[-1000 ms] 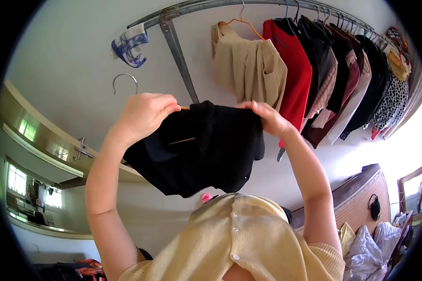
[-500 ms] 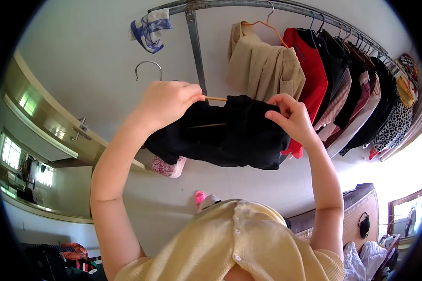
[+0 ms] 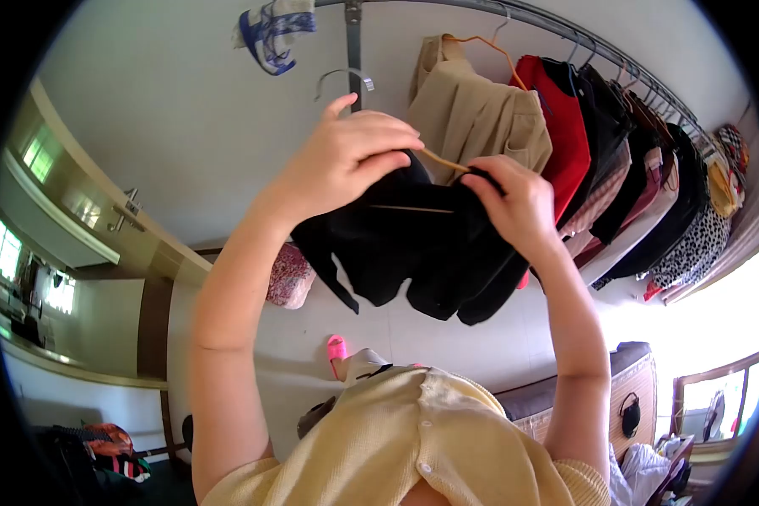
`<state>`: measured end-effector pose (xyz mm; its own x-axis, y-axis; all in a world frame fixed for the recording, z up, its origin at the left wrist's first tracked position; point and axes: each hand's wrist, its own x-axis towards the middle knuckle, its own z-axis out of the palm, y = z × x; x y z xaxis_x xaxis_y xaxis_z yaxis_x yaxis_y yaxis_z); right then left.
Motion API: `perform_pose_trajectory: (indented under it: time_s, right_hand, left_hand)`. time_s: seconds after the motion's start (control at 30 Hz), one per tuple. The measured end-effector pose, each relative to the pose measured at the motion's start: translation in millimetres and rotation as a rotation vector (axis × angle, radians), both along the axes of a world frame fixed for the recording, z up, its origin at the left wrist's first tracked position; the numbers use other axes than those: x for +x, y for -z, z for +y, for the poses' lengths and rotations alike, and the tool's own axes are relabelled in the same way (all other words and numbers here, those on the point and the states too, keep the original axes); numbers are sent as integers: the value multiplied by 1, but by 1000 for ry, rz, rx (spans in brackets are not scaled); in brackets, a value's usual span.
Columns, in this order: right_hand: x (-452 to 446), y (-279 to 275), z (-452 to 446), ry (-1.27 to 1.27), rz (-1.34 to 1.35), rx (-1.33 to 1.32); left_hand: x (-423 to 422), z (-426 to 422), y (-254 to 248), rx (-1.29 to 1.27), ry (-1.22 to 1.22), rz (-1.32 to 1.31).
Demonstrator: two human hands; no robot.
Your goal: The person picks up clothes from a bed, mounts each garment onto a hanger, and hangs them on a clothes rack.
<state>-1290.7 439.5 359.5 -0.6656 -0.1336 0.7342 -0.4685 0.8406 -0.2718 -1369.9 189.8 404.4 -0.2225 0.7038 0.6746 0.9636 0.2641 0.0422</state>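
Observation:
A black garment (image 3: 413, 253) hangs spread on a yellow-brown hanger (image 3: 443, 160) in front of my chest. The hanger's silver hook (image 3: 342, 78) sticks up above my left hand (image 3: 358, 156), whose fingers are closed around the hanger near its neck, thumb in front. My right hand (image 3: 514, 198) pinches black fabric at the hanger's right arm, thumb and fingers closed on it. A bare stretch of the hanger shows between both hands. Its lower bar crosses the garment's opening. Folds hide the garment's exact kind.
A metal clothes rail (image 3: 557, 18) runs above, with beige trousers (image 3: 476, 110) on an orange hanger, a red garment (image 3: 561, 126) and several dark clothes. A blue-white cloth (image 3: 274, 38) hangs at its left. A door (image 3: 135, 244) stands left; a bed (image 3: 582, 396) lies lower right.
My right hand has moved inward along the hanger, drawing black fabric toward the middle. My left hand has shifted right and up, and the hanger tilts down to the right.

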Motion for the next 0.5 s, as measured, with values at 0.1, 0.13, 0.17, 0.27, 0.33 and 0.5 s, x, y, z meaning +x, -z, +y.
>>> perform_pose_trajectory:
  time_s: [0.1,0.13,0.17,0.27,0.33,0.5]
  right_hand:
    - [6,-9,20,36,-6,-71]
    - [7,-8,29,47,-25,-93]
    - [8,-8,37,58,-43,-110]
    - [9,-9,57,35,-65,-184]
    - [10,-7,67,38,-86,-266]
    - [25,-11,80,31,-93,-358]
  left_hand:
    - [-2,-54,28,796,150,-717]
    - [-15,-64,56,768,-39,-633]
    - [-27,-75,85,732,-230,-557]
    - [-34,-74,164,548,-410,-786]
    - [-40,-73,187,506,-386,-1039]
    - [-37,-92,148,1166,-255,-1166]
